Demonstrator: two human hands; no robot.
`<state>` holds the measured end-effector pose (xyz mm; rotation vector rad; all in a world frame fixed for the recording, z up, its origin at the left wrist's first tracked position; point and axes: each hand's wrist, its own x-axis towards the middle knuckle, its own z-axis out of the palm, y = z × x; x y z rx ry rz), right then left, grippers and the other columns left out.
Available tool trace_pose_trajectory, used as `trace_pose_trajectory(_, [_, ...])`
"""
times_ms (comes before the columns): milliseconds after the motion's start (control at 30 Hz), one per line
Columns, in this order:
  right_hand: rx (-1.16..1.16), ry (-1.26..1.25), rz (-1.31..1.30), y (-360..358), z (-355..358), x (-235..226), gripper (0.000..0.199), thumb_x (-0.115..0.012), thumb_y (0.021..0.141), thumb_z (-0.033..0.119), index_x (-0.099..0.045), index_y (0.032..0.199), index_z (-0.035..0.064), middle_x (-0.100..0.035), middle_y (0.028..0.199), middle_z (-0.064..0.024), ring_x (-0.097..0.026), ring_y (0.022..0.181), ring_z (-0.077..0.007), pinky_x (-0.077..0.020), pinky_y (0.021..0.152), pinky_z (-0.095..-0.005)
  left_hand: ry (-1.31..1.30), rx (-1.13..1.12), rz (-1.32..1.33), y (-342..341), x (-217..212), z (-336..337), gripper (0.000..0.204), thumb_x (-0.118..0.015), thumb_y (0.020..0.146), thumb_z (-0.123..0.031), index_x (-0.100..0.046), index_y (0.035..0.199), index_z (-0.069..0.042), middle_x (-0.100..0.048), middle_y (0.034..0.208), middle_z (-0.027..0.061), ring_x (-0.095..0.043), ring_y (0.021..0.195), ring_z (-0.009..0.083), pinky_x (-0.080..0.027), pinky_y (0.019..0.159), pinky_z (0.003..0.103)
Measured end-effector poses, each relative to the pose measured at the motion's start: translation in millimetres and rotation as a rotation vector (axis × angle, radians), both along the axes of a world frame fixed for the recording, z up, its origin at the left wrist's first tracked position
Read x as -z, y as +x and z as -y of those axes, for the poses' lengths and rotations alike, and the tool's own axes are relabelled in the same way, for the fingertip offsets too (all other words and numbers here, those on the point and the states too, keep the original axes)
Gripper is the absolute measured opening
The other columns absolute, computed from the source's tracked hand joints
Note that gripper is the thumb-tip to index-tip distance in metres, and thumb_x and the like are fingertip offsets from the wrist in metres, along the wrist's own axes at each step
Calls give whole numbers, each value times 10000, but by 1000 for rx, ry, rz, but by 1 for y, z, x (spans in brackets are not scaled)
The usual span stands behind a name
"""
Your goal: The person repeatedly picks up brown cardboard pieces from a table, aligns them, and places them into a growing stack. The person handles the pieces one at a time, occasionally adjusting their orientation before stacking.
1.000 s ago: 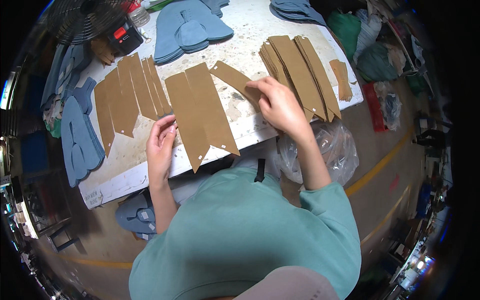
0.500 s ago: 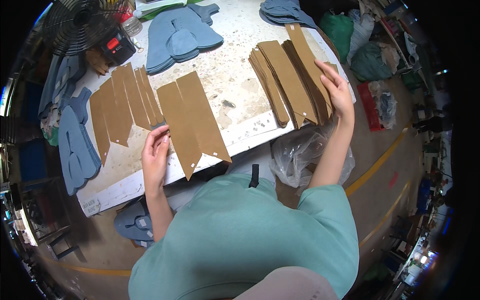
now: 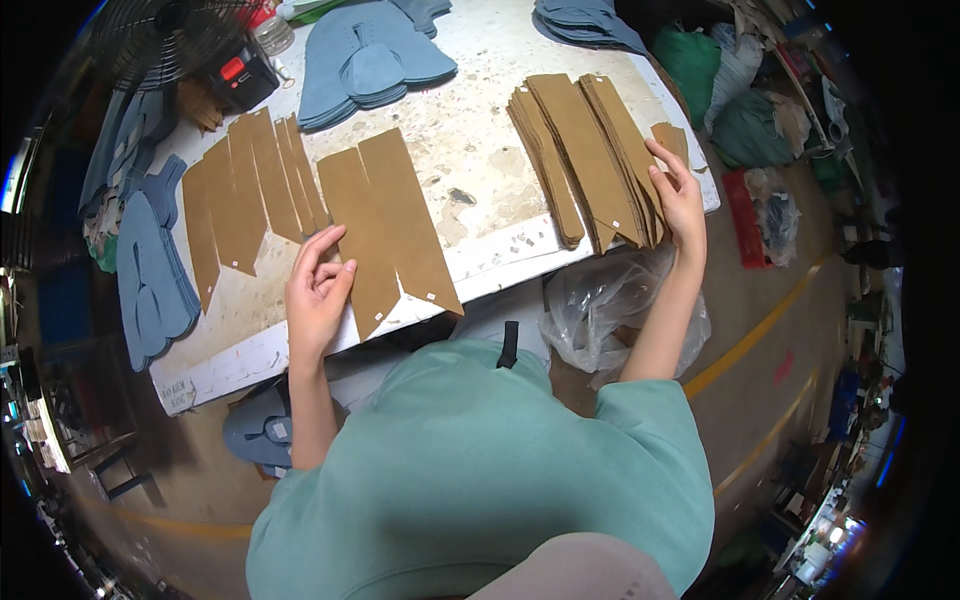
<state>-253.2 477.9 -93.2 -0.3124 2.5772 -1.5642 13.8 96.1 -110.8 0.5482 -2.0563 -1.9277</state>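
My left hand (image 3: pixel 318 292) is at the left edge of a brown notched-end strip (image 3: pixel 355 230), fingers loosely bent and apart, fingertips touching it. A second brown strip (image 3: pixel 415 215) lies against it on the right, with a narrow gap between their lower ends. Both carry small white stickers. My right hand (image 3: pixel 682 205) has its fingers apart along the right side of a stack of brown strips (image 3: pixel 625 140). Beside that stack are another brown stack (image 3: pixel 562 140) and a narrower one (image 3: pixel 540 170). A small brown piece (image 3: pixel 670 142) lies beyond my right fingers.
The white worktable (image 3: pixel 480 170) also bears overlapping brown strips (image 3: pixel 235 200) and blue shaped stacks (image 3: pixel 375 60), (image 3: pixel 155 270), (image 3: pixel 585 25). A black fan (image 3: pixel 170 30) and a black-and-red battery unit (image 3: pixel 240 80) stand far left. A clear plastic bag (image 3: pixel 600 310) hangs below the near edge.
The slanted strip by my right hand now lies lined up on the right stack. The left strip's lower end has swung left, opening a gap. The whole view has shifted slightly.
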Motion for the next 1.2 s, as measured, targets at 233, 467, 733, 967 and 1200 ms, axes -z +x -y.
trace_pose_trajectory(233, [104,2,-278,46,27,-38,277,-585,928,91,-644,1192,27,-653,1144,-78,-606,1043,-158,-454,924,-278,110,81,-121,-8,-54,22,446,-614,881,19,-514,1315,24,-601,1184,61,-592,844,40,-473,754,178])
trace_pose_trajectory(467, [-514,-498,215,109,143,-29,301,-546,958,111,-602,1226,-15,-654,1118,-112,-622,996,-142,-487,879,-270,66,85,-265,-67,-80,24,517,-669,857,0,-490,1342,6,-636,1067,74,-589,864,69,-488,805,197])
trace_pose_trajectory(733, [-368,-683,535,129,196,25,370,-537,970,95,-511,1332,19,-605,1133,-81,-605,859,-82,-522,790,-228,337,175,122,-46,-23,-9,554,-648,869,9,-439,1382,14,-574,1248,90,-606,928,83,-499,850,229])
trace_pose_trajectory(967, [-450,-349,179,133,194,37,381,-609,830,-67,-622,1205,-1,-600,1060,-61,-585,746,-50,-479,653,-178,167,138,-31,-31,6,-24,564,-622,848,70,-432,1378,31,-410,1370,110,-586,1001,113,-523,857,246])
trace_pose_trajectory(1200, [-447,-218,66,138,194,28,417,-610,829,-46,-606,1240,27,-575,1116,-77,-610,884,-109,-511,723,-216,-169,52,5,-21,-3,-40,541,-626,860,29,-446,1369,7,-419,1363,113,-566,1115,185,-515,916,291])
